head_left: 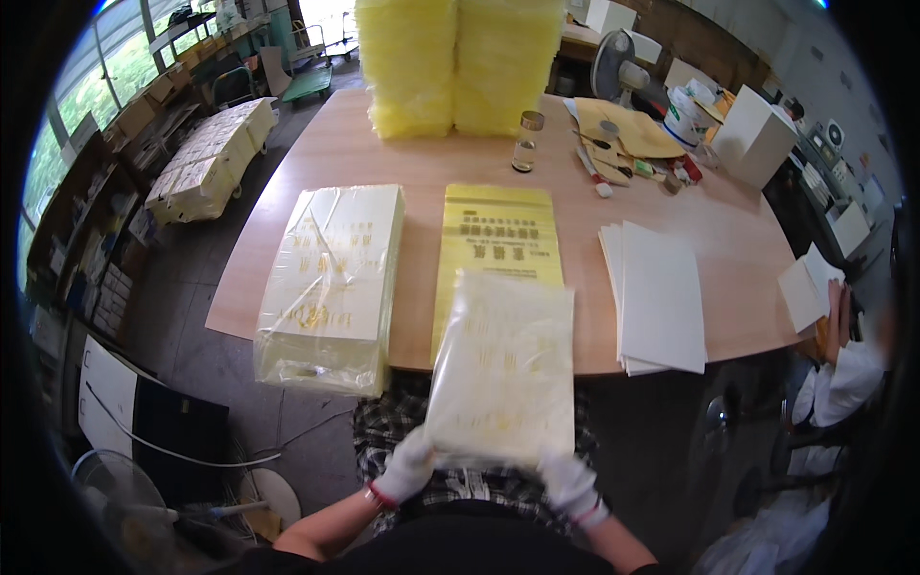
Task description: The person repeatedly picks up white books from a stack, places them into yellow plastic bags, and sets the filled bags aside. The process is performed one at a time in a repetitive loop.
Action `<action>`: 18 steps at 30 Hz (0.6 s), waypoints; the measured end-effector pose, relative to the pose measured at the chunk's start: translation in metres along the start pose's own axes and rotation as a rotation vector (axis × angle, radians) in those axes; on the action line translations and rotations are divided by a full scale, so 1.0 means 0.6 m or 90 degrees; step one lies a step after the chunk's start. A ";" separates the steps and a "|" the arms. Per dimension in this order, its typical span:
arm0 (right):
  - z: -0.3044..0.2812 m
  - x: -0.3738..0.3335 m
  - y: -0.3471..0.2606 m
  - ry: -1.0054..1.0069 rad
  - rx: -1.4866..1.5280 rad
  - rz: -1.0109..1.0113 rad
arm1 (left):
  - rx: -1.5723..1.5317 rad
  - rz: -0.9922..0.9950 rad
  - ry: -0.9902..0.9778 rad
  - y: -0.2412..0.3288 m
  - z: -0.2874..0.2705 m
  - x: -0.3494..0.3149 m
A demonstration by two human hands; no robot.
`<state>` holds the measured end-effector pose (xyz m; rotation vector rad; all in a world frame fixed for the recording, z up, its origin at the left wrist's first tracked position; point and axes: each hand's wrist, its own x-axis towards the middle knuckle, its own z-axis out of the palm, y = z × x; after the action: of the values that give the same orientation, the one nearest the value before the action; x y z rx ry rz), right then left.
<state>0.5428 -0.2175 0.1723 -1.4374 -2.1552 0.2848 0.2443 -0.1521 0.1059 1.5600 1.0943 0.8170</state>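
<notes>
Both my hands wear white gloves. My left hand (pixel 410 466) is closed on the lower left corner of a pack of paper in a transparent plastic bag (pixel 503 369), and my right hand (pixel 569 483) grips its lower right corner. The pack tilts over the table's front edge and covers the near part of a yellow printed paper pack (pixel 498 230). Left of it lies a thick stack of plastic-wrapped paper packs (pixel 331 268) with gold print, its loose plastic end hanging past the edge. To the right, several white sheets (pixel 661 297) lie slightly fanned.
Two tall piles of yellow plastic bags (pixel 407 67) stand at the table's far side. Nearby are a glass jar (pixel 524 149), brushes and brown paper (pixel 632 129). At the right edge another person's hand (pixel 836 307) holds white sheets (pixel 808 287). A loaded cart (pixel 211 163) stands left.
</notes>
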 end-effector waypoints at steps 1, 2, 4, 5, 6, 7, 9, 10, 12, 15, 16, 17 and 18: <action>0.006 0.005 0.033 -0.003 0.005 0.113 | 0.104 -0.066 0.095 0.025 -0.003 0.034; -0.009 0.007 0.019 0.058 0.065 0.190 | 0.113 -0.124 0.133 0.098 -0.011 0.047; -0.046 0.007 0.011 0.002 0.142 0.267 | -0.066 0.026 0.150 0.086 -0.002 0.035; -0.056 -0.023 0.027 -0.114 0.153 0.289 | 0.100 0.175 0.134 0.078 -0.008 0.041; -0.059 -0.037 0.040 -0.208 0.352 0.390 | 0.039 0.177 0.112 0.109 -0.005 0.049; 0.005 -0.089 0.117 -0.073 0.446 0.377 | 0.070 0.193 0.110 0.111 -0.003 0.062; 0.005 -0.023 0.112 0.343 0.851 0.675 | 0.005 0.114 0.116 0.131 0.005 0.078; 0.031 -0.007 0.123 0.233 0.885 0.664 | 0.019 0.158 0.094 0.144 0.006 0.093; 0.094 0.022 0.121 0.149 0.882 0.618 | 0.096 0.260 0.083 0.202 -0.008 0.097; 0.106 0.137 0.041 0.177 0.945 0.470 | 0.095 0.408 0.181 0.244 -0.074 0.097; 0.080 0.209 -0.010 0.172 1.096 0.422 | 0.120 0.437 0.277 0.238 -0.101 0.092; 0.082 0.263 -0.039 0.146 1.144 0.393 | 0.143 0.464 0.369 0.229 -0.127 0.087; 0.091 0.301 -0.066 0.117 1.191 0.368 | -0.018 0.425 0.464 0.214 -0.150 0.090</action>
<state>0.4292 -0.0646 0.2005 -0.6688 -0.4811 1.6513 0.2133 -0.0790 0.2517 1.6594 1.0278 1.9519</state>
